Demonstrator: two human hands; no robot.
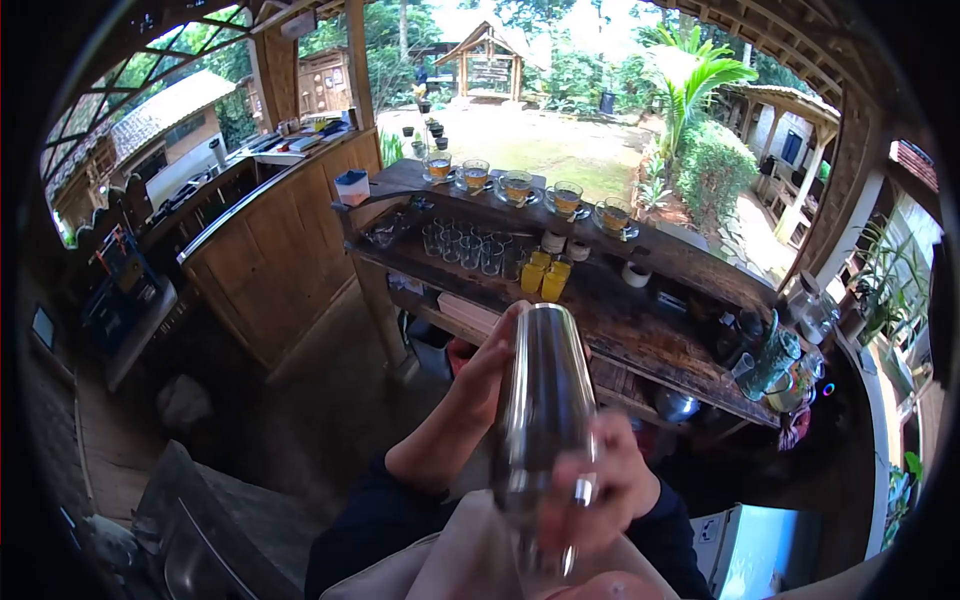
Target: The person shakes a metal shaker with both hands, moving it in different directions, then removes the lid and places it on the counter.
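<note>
A shiny metal cocktail shaker (545, 390) is held up close to my body, tilted, its flat end pointing toward the counter. My left hand (492, 365) is wrapped around its far part from the left. Around the nearer part, my right hand (600, 490) grips from the right, its fingers blurred by motion. Beyond the shaker, several glasses of yellow drink (545, 273) stand together on the wooden counter (640, 325). To their left is a group of empty clear glasses (467, 250).
Along the raised back ledge stand several glass cups of amber drink (517, 186) on saucers. Jars (815, 310) crowd the counter's right end. A wooden cabinet (275, 240) stands to the left, and a metal sink (205, 550) lies at lower left. A white appliance (755, 550) is at lower right.
</note>
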